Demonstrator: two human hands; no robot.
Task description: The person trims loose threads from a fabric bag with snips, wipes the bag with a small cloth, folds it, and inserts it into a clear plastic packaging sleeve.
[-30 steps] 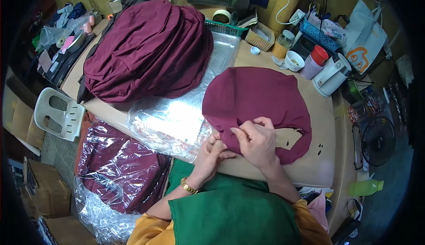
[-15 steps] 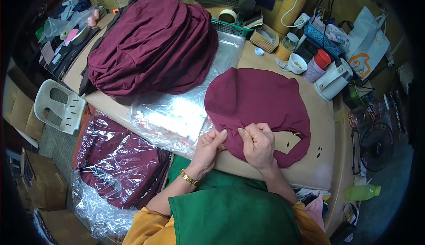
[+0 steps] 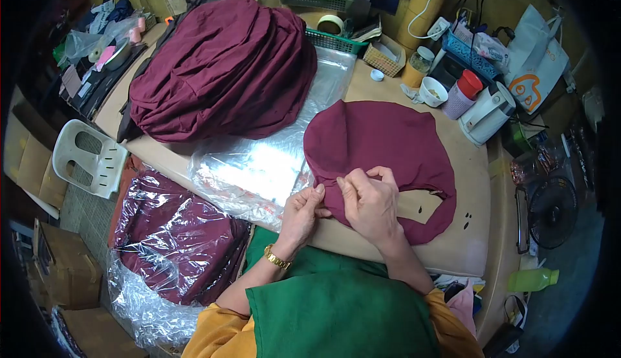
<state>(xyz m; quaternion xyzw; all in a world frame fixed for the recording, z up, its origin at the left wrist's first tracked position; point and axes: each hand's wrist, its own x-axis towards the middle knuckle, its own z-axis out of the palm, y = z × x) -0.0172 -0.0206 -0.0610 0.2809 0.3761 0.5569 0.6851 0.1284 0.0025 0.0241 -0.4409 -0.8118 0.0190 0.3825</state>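
A maroon cloth piece [image 3: 388,138] lies spread on the tan tabletop in front of me, with an opening at its lower right where the table shows through. My left hand [image 3: 303,214] pinches the cloth's lower left edge between thumb and fingers. Close beside it on the right, my right hand [image 3: 372,204] is closed on the same cloth, thumb against the index finger. Whether anything small is between the fingertips cannot be made out. Left of the cloth, clear plastic sheets [image 3: 259,170] lie partly under a big heap of maroon fabric [image 3: 220,73].
Plastic-wrapped maroon fabric [image 3: 174,241] sits below the table's left edge, near a white plastic chair [image 3: 90,157]. Along the back right stand a white bowl [image 3: 432,91], a white kettle [image 3: 486,115], a jar [image 3: 420,62] and baskets. Small dark pieces [image 3: 467,221] lie at the right.
Both hands stay at the cloth's lower left edge. Since half a second ago my right hand has moved slightly up and left, its fingers turned over the cloth.
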